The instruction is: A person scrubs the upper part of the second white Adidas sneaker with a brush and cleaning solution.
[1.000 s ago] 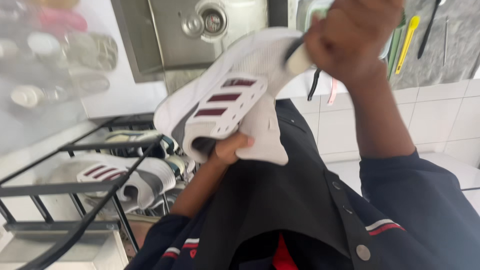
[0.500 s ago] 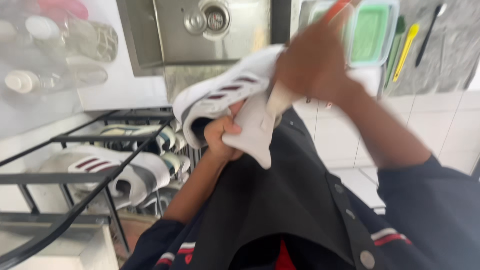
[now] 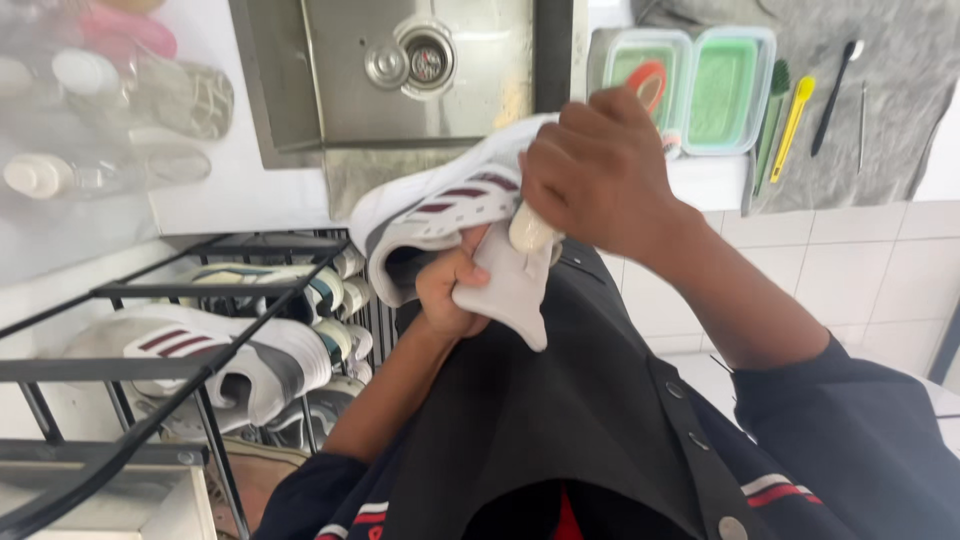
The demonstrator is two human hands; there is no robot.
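In front of the sink's (image 3: 300, 120) near edge, the left hand (image 3: 450, 290) grips a white sneaker (image 3: 440, 205) by its tongue and collar, fingers tucked inside. The right hand (image 3: 600, 170), which a moment ago was raised higher, has come down onto the heel, closed around a pale brush handle (image 3: 530, 232); scrubbing looks underway. The shoe lies tilted, toe toward the shoe rack (image 3: 150, 370) on the left.
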